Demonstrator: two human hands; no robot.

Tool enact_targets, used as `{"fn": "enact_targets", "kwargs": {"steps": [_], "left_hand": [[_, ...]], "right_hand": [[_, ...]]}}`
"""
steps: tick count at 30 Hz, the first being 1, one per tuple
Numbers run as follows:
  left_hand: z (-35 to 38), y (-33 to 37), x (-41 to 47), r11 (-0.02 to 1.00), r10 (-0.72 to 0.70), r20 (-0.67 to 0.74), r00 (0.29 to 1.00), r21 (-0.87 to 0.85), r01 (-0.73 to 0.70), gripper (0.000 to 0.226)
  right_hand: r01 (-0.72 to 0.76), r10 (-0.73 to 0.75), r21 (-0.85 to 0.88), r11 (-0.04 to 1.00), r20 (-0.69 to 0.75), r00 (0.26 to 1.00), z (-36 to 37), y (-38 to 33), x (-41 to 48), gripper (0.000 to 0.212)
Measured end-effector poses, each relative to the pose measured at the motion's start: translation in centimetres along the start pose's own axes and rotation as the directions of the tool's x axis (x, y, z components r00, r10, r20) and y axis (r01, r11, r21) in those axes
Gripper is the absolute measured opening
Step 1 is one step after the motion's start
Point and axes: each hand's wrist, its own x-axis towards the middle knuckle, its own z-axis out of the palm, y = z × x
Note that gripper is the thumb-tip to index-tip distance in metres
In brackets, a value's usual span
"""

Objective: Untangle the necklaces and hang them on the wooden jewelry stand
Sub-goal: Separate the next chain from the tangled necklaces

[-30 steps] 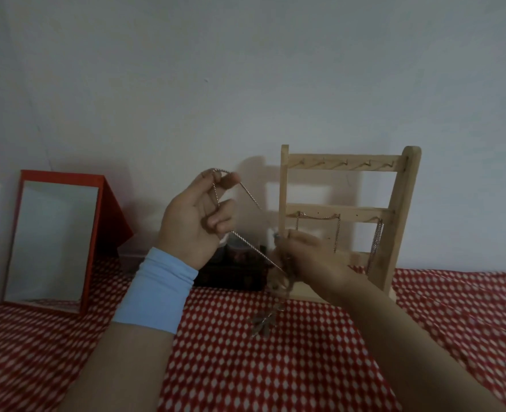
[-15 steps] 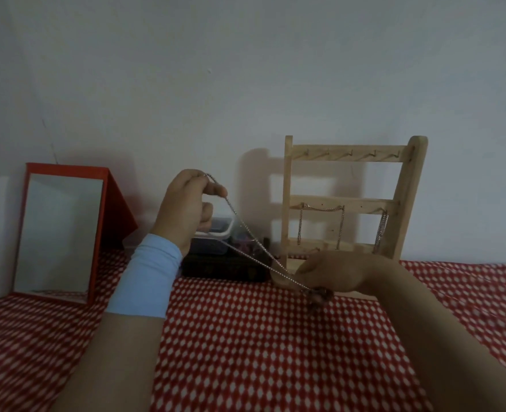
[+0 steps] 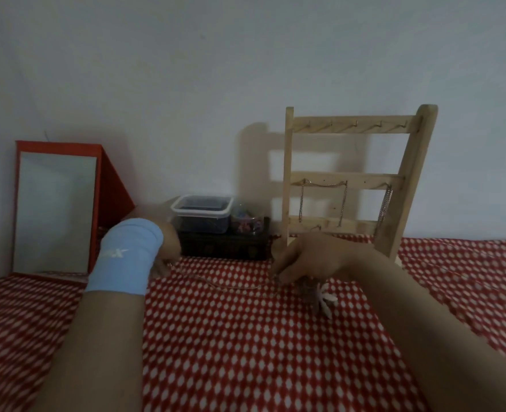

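Note:
A thin silver necklace (image 3: 230, 285) lies stretched across the red checked cloth between my hands. My left hand (image 3: 168, 251), mostly hidden behind a blue wristband, pinches its left end near the cloth. My right hand (image 3: 311, 260) pinches the right end, and a pale leaf-shaped pendant (image 3: 324, 300) rests on the cloth beneath it. The wooden jewelry stand (image 3: 349, 179) rises behind my right hand. From its middle bar hang one chain (image 3: 323, 200) draped between two hooks and another chain (image 3: 385, 206) at the right.
A red-framed mirror (image 3: 55, 209) leans against the wall at the left. A dark box (image 3: 225, 245) carries a clear lidded tub (image 3: 201, 212) and a small jar of coloured bits (image 3: 247, 223). The red checked cloth (image 3: 245, 352) covers the whole surface.
My left hand has dropped from chest height down to the cloth, so the necklace now lies low and flat. My right hand moved slightly right and the pendant now rests on the cloth.

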Motion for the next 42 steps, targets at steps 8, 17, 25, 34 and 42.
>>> {"fn": "enact_targets", "kwargs": {"steps": [8, 17, 25, 34, 42], "left_hand": [[2.2, 7.8, -1.7, 0.881, 0.474, -0.122, 0.872, 0.055, -0.47, 0.059], [4.7, 8.7, 1.2, 0.814, 0.577, -0.062, 0.815, -0.037, -0.579, 0.03], [2.5, 6.4, 0.1, 0.585, 0.627, -0.152, 0.764, -0.555, -0.591, 0.015], [1.7, 6.7, -0.9, 0.771, 0.575, -0.116, 0.81, -0.255, -0.584, 0.025], [0.3, 5.0, -1.9, 0.825, 0.489, -0.265, 0.831, -0.169, -0.54, 0.025]], "right_hand": [[-0.001, -0.003, -0.054, 0.999, -0.07, 0.998, 0.7, 0.0, 0.7, 0.017], [0.017, -0.074, -0.154, 0.988, -0.371, 0.926, 0.1, 0.3, 0.6, 0.024], [0.059, 0.046, 0.258, 0.964, -0.383, 0.922, -0.8, 0.5, 0.1, 0.027], [0.352, 0.206, 0.712, 0.608, -0.569, 0.796, -0.6, -0.5, 0.8, 0.014], [0.268, -0.023, 0.563, 0.782, -0.404, 0.915, -1.2, -0.3, -0.8, 0.026]]}}
